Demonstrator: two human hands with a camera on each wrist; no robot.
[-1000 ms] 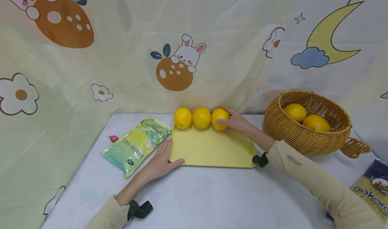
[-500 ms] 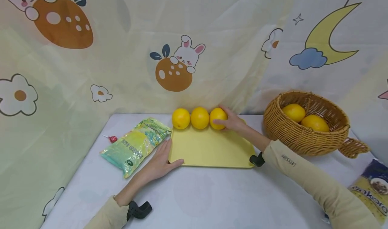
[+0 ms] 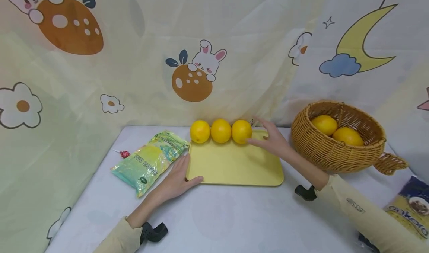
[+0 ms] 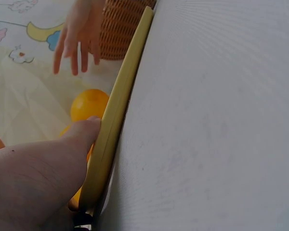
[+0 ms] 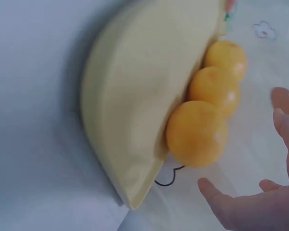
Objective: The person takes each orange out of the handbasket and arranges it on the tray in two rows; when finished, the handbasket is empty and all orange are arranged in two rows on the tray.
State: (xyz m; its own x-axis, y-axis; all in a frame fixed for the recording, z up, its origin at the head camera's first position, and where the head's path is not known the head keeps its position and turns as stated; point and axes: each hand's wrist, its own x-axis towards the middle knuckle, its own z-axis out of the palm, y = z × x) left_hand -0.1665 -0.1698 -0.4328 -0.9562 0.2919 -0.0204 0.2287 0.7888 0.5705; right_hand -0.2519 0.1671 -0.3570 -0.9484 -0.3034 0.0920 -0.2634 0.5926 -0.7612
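Three oranges stand in a row along the far edge of a yellow tray (image 3: 234, 167): a left orange (image 3: 200, 131), a middle orange (image 3: 221, 131) and a right orange (image 3: 242, 131). My right hand (image 3: 274, 140) hovers just right of the right orange, thumb and fingers spread. A gap shows between this hand (image 5: 260, 204) and the nearest orange (image 5: 197, 134) in the right wrist view. At the tray's near left corner rests my left hand (image 3: 176, 178), fingers extended along the side. In the left wrist view its thumb (image 4: 84, 132) touches the tray's rim.
A wicker basket (image 3: 331, 158) with two more oranges (image 3: 348, 136) stands at the right. Left of the tray lie a green-yellow packet (image 3: 151, 162) and a red lollipop (image 3: 124, 154). A blue-and-yellow bag (image 3: 410, 208) lies at the right edge. Patterned cloth (image 3: 248, 78) hangs behind.
My right hand has let go of the right orange and drawn back to the right, its fingers spreading. The orange stays at the row's end. My left hand has not moved.
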